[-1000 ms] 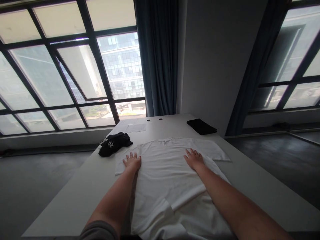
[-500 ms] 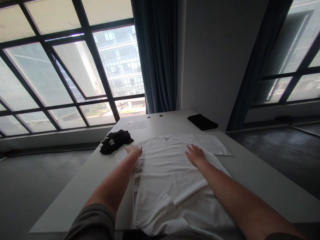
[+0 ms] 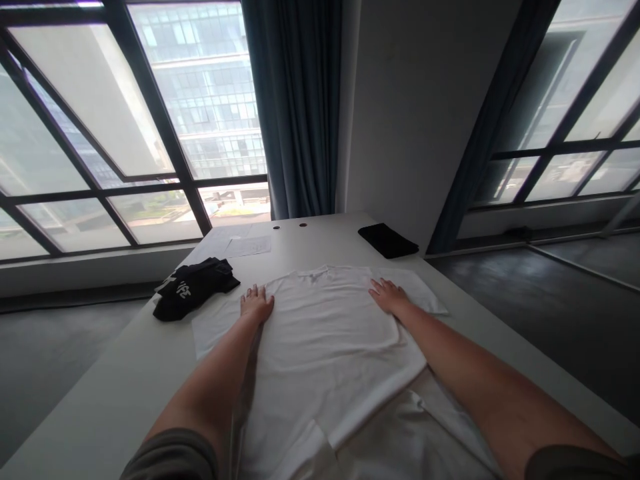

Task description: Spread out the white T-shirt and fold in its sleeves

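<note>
A white T-shirt point(image 3: 320, 333) lies spread on the white table, its neckline toward the far side and its lower part bunched and folded near my body. Flat on the shirt's left shoulder area, my left hand point(image 3: 257, 304) has its fingers stretched away from me. My right hand point(image 3: 387, 295) rests on the right shoulder area, fingers also spread. Neither hand grips the cloth. Beyond my left hand sits a crumpled black garment point(image 3: 197, 287) with white lettering.
A folded black cloth point(image 3: 388, 240) lies at the table's far right. Sheets of paper point(image 3: 249, 246) are at the far left, near two round holes in the white tabletop point(image 3: 310, 243). Windows, a blue curtain point(image 3: 303, 120) and a grey pillar point(image 3: 400, 120) stand behind.
My left hand has come to lie flat on the shirt, and the left sleeve now spreads out further. The right hand stays at the right shoulder. The camera view has shifted.
</note>
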Motion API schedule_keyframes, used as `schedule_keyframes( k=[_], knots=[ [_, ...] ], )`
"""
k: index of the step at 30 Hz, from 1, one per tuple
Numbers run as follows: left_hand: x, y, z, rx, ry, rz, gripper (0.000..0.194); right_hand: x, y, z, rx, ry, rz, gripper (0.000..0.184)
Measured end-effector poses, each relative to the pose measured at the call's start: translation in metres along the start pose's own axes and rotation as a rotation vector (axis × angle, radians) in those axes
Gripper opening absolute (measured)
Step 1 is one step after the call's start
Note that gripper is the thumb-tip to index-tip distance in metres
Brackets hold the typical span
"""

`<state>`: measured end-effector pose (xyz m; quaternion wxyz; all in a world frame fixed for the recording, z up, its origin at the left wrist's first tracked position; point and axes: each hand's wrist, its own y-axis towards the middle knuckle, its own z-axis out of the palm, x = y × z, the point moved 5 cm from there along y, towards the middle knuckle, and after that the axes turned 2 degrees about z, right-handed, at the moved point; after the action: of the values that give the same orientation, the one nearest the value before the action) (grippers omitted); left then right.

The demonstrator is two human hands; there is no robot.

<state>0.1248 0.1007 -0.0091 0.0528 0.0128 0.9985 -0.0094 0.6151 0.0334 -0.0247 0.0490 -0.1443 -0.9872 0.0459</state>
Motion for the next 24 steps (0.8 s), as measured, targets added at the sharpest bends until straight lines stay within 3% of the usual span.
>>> schedule_keyframes(
  k=[6, 13, 17, 24],
  knots=[
    [0.002, 0.019, 0.006, 0.011, 0.01, -0.045, 0.074, -0.032, 0.05, -0.004, 0.014, 0.0, 0.031, 0.069],
    [0.017, 0.016, 0.004, 0.039, 0.037, 0.059, 0.07, -0.065, 0.06, 0.008, -0.082, 0.019, 0.107, 0.072],
    [0.049, 0.0, -0.001, 0.041, 0.072, 0.153, 0.065, -0.084, 0.055, 0.011, -0.111, 0.0, 0.141, 0.072],
    [0.122, -0.045, -0.008, 0.041, 0.117, 0.124, 0.061, -0.101, 0.044, 0.012, -0.112, -0.023, 0.136, 0.074]
  ],
)
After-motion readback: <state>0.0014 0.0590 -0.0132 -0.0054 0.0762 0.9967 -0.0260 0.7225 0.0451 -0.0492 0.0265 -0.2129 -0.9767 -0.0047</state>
